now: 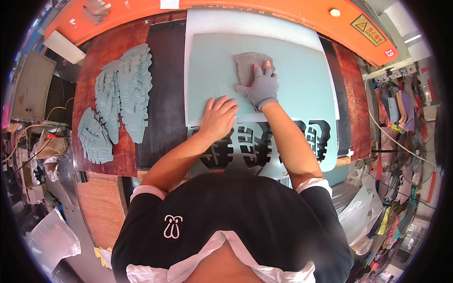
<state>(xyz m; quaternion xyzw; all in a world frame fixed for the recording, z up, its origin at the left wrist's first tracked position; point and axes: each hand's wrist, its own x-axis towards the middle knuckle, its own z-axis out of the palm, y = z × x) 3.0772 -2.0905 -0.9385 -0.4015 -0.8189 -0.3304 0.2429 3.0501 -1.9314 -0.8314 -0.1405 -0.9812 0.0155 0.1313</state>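
Observation:
A pale teal sheet (212, 61) lies on a white board (255, 22). My bare left hand (220, 116) rests flat on its near part, fingers stretched out and holding nothing. Farther out and to the right, my right hand (262, 88), in a grey glove with bare fingertips, grips a grey-brown, wedge-shaped block (246, 68) with a ridged far edge. Its fingers lie over the block's right side and the thumb is at its near left corner. Which kind of tool the block is, I cannot tell. Sole-shaped cut-outs (247, 146) run along the sheet's near edge, partly behind my forearms.
Stacks of teal notched cut pieces (134, 94) lie on the reddish-brown board (113, 162) at left. An orange machine beam (283, 10) with a warning label spans the far side. Colourful hanging pieces (401, 108) crowd the right, and a cable hangs there.

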